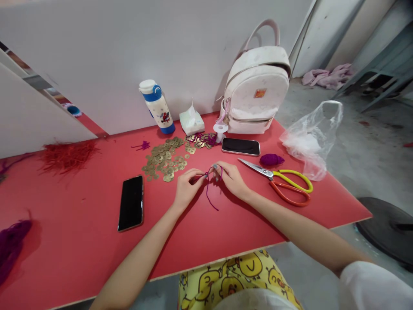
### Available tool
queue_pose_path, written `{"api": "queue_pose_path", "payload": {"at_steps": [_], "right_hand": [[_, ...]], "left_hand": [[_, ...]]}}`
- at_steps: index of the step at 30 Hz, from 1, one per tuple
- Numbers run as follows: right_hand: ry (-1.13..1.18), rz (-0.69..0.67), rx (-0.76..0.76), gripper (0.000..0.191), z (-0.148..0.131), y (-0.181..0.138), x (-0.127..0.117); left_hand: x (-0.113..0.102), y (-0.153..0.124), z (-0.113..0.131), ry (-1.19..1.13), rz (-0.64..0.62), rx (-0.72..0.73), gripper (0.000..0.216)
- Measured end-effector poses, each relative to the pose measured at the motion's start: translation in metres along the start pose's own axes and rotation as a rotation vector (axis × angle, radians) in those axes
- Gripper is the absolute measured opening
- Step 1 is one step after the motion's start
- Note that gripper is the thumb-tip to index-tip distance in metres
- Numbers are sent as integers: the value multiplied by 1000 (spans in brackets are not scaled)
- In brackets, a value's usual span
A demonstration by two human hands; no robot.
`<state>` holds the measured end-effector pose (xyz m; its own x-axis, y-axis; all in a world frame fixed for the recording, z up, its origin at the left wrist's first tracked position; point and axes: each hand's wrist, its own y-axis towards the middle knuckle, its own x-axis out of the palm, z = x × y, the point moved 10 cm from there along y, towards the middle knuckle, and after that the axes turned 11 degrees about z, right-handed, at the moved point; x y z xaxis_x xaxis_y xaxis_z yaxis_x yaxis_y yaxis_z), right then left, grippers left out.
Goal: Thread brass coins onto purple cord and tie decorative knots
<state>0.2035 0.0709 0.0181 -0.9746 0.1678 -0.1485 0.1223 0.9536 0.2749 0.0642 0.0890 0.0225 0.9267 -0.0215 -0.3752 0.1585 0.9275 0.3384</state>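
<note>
"Two grips on the purple cord?"

"Yes. Left hand: fingers pinched on it. Right hand: fingers likewise clamped."

"Cord position?"

"Left of the scissors, strung between both sets of fingertips; one loose end trailing."

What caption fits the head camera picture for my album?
Left hand and right hand hold purple yarn over a red table, near coin-like discs and scissors.
</note>
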Motion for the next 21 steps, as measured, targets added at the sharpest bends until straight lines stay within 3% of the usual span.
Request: {"api": "queue_pose_path", "payload": {"at_steps": [5,9,21], "right_hand": [[-85,55,-129,17,-12,7,-8],[-74,33,-113,6,-8,10,-7],[-61,-4,-114,2,-11,7,-3]], "left_hand": [[-1,1,-1,-65,9,-31,9],[0,0,-1,-104,7,-37,11],[-1,2,3,-113,4,-24,10]]}}
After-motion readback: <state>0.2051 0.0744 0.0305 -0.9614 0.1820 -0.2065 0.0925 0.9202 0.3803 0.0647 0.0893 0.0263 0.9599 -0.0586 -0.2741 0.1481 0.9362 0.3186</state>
